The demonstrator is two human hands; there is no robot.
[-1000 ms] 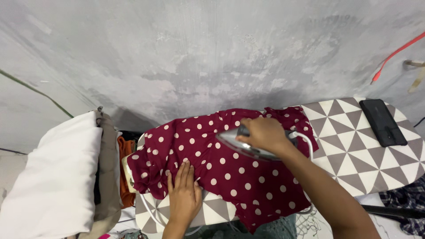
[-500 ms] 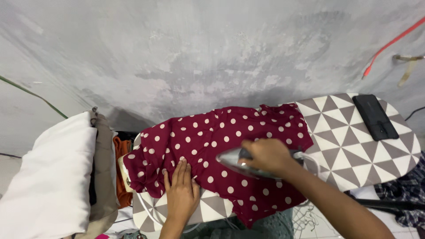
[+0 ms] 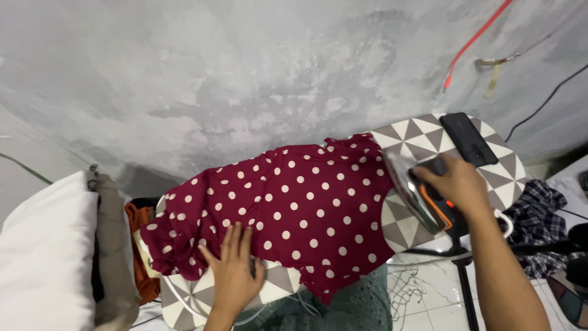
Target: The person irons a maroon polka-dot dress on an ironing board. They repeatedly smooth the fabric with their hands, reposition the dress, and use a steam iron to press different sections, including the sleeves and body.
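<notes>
Head view, looking down on an ironing board (image 3: pixel 422 138) with a triangle-pattern cover. Maroon polka-dot garment (image 3: pixel 294 208) spread across its middle, one end hanging off the near edge. Left hand (image 3: pixel 233 273) open, palm flat on the cloth's lower edge, seemingly pinning it taut. Right hand (image 3: pixel 456 184) clenched around the handle of the iron (image 3: pixel 422 196), tipped up off the fabric on the board's right end, soleplate showing. Dark flat pad (image 3: pixel 468 138) beyond it. White pillow (image 3: pixel 43 257) at left.
</notes>
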